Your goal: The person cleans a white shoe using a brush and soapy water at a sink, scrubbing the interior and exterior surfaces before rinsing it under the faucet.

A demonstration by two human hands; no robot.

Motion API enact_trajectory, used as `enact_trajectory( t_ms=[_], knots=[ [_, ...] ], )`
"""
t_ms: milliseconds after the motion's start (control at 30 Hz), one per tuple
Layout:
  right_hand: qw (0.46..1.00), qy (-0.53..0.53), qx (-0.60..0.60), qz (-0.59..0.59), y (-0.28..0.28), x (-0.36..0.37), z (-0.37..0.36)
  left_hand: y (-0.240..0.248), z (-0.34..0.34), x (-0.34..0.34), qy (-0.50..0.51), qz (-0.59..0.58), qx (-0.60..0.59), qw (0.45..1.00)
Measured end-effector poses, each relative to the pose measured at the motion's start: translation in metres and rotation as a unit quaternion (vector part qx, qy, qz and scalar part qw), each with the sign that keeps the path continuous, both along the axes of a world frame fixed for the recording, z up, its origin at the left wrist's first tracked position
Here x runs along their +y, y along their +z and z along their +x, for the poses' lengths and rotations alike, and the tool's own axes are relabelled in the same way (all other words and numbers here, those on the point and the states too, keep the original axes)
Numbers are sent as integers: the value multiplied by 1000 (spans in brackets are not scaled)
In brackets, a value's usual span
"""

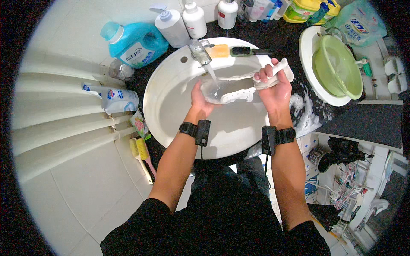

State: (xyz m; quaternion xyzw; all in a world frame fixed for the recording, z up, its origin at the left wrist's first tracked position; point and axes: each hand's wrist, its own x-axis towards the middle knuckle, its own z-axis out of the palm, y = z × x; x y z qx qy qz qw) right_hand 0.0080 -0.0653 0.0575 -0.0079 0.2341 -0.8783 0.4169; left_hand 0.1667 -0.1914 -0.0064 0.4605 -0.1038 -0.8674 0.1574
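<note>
A wet white shoe (pixel 237 95) stretches between my two hands over the oval white sink (pixel 164 123), with a row of small holes along its near edge. My left hand (pixel 201 100) cups the left end, where water from the metal faucet (pixel 199 53) runs onto it. Most of that hand's fingers are hidden underneath. At the other end, my right hand (pixel 273 87) is closed around a folded white part, its fingers curled over the top. Cloudy greyish water lies in the basin below.
An orange soap bar (pixel 218 51) and a dark-handled brush (pixel 242 51) lie on the back rim. Behind stand a blue detergent bottle (pixel 143 45) and white pump bottles (pixel 172 29). Right are a green basin (pixel 331 68) and foam (pixel 304 107) on the counter; two scrub brushes (pixel 143 153) hang left.
</note>
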Motion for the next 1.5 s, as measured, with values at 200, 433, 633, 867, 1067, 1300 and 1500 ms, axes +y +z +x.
enact_trajectory(
  t_ms=[200,433,633,867,1067,1300,1500],
  knots=[
    [994,66,29,-84,-14,-10,-13,-16,18,-38,-167,145,152,963],
    [983,92,114,-112,-23,0,-21,-15,28,-39,-209,75,110,969],
    [995,2,26,-98,-39,23,-18,14,31,-23,-188,-186,27,964],
    [993,-46,-50,-102,-64,41,-9,27,43,-13,-159,-423,91,887],
    [989,-5,-58,-134,-57,35,0,32,70,-14,-216,-490,9,844],
    [990,26,-60,-127,-60,34,10,14,62,-30,-135,-179,66,972],
    [986,-31,-73,-149,-62,46,5,15,49,-11,-139,-397,-48,906]
  ],
)
